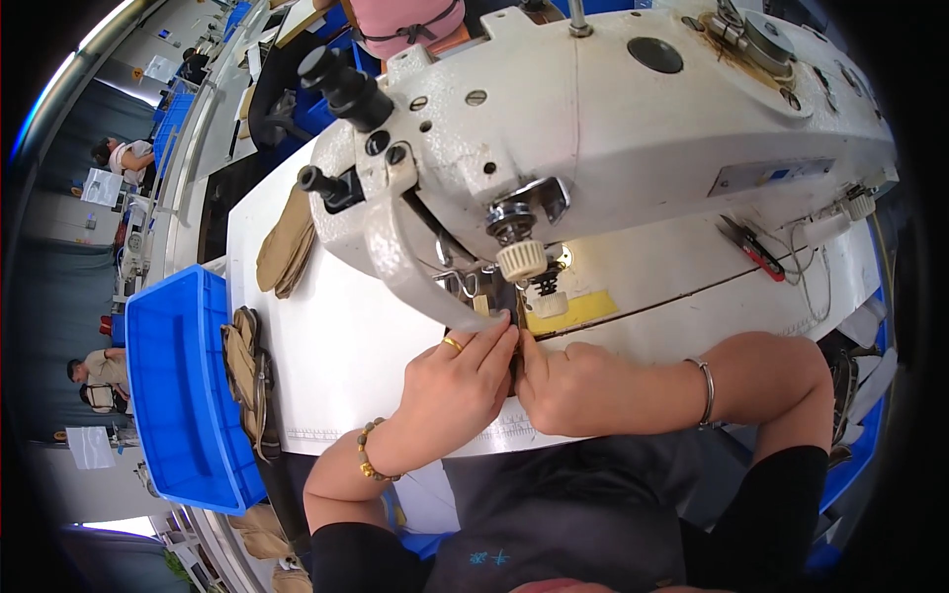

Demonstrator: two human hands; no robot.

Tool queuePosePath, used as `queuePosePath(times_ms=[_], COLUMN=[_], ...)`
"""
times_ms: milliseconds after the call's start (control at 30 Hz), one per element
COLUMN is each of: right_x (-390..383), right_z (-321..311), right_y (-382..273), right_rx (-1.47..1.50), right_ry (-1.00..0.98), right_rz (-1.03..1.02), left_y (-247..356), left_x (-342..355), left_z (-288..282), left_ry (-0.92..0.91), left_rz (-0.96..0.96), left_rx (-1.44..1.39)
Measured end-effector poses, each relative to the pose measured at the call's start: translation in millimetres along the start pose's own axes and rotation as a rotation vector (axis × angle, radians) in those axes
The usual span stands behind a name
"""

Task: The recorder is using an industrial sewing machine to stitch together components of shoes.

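A white sewing machine (pixel 613 109) stands over the pale worktable (pixel 346 376). Just in front of its needle area, a small dark brown fabric piece (pixel 512 381) shows between my hands, mostly covered by them. My left hand (pixel 455 390), with a ring and a beaded bracelet, has its fingers pressed together on the left side of the piece. From the right, my right hand (pixel 568 390) is closed, thumb and forefinger pinching its edge; a metal bangle circles that wrist. The fingertips of both hands nearly touch below the presser area.
A blue plastic bin (pixel 183 395) stands at the table's left side, with brown fabric pieces (pixel 252 381) beside it. More tan pieces (pixel 287 242) lie stacked left of the machine head. Red-handled thread snips (pixel 753 249) rest at the right. Other people work in the background.
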State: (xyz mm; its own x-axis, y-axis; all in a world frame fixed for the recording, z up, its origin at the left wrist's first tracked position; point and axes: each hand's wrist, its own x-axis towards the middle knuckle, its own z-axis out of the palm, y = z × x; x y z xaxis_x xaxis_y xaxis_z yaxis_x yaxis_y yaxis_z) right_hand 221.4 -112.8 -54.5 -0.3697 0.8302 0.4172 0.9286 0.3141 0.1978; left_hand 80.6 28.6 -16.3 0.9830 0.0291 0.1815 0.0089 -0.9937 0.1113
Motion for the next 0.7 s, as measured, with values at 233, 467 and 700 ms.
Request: queuePosePath(times_ms=[233,467,700], right_x=[0.8,2.3,4.6], right_z=[1.3,2.4,15.2], right_y=[-3.8,0.8,4.3], right_rx=[0.026,0.062,0.155], right_ry=[0.068,0.15,0.201], right_rz=[-0.029,-0.095,-0.053], left_y=[1.7,9.4,1.3], left_x=[3.3,7.2,11.7], left_z=[8.1,9.1,18.6], left_ry=[0.05,0.055,0.102], left_rz=[0.07,0.097,0.037], left_rx=[0.055,0.132,0.098])
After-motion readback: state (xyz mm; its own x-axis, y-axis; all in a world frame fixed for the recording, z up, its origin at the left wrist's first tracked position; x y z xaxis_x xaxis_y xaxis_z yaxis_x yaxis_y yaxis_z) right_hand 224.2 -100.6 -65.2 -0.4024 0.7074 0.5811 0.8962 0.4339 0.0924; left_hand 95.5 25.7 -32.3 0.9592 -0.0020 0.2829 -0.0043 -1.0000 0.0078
